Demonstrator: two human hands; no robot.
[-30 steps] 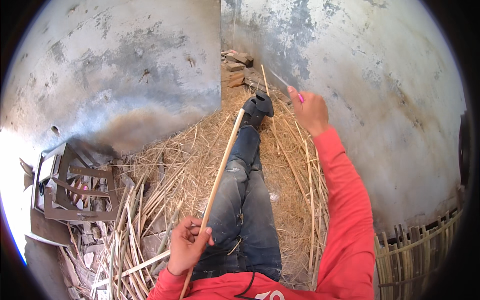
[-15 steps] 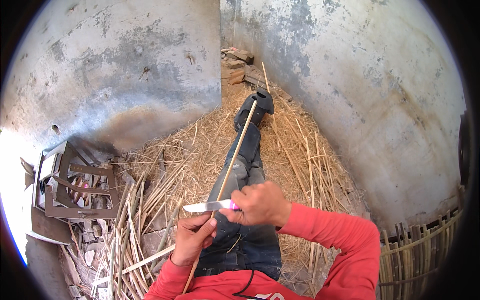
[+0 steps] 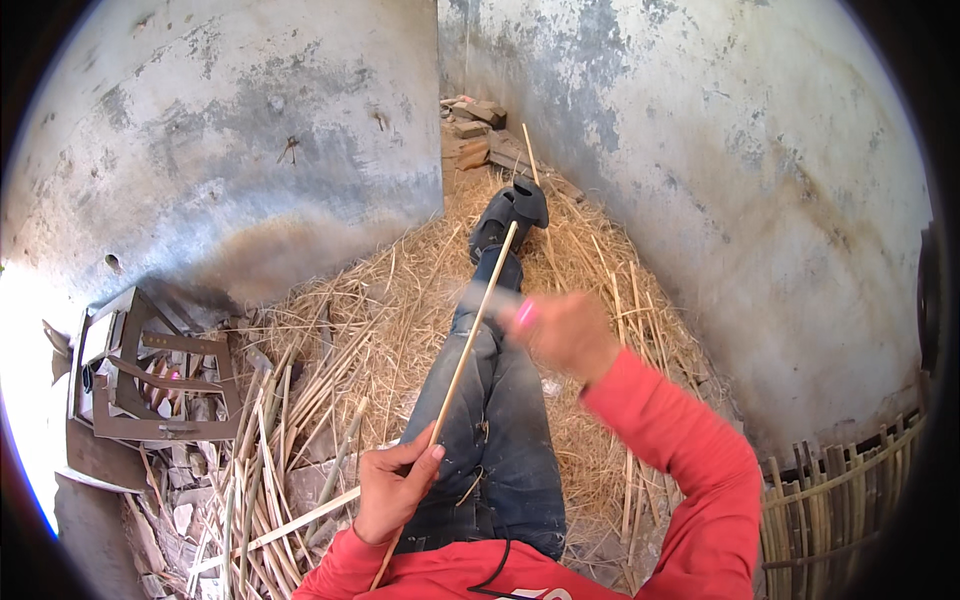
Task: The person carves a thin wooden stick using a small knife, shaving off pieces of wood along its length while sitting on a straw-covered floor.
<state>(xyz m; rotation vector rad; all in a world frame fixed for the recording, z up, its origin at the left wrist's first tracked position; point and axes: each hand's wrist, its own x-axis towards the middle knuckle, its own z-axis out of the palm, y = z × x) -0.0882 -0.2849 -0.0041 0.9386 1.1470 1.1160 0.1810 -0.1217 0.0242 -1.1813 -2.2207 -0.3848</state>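
A long, thin bamboo strip slants up and away over my outstretched legs, from beside my waist toward my shoes. My left hand pinches its lower part between thumb and fingers. Farther up the strip, my right hand is closed round the pink handle of a knife. The knife's blade is smeared by motion and crosses the strip, pointing left; whether its edge touches the strip I cannot tell.
Cut bamboo strips lie in a heap to my left, near a brown frame-like structure. Straw-like shavings cover the floor around my legs. Bricks sit in the far corner, and a bamboo slat fence stands at the right.
My right hand has moved away from me along the strip with the knife, leaving the spot beside my left hand. The left hand and strip have shifted slightly toward me.
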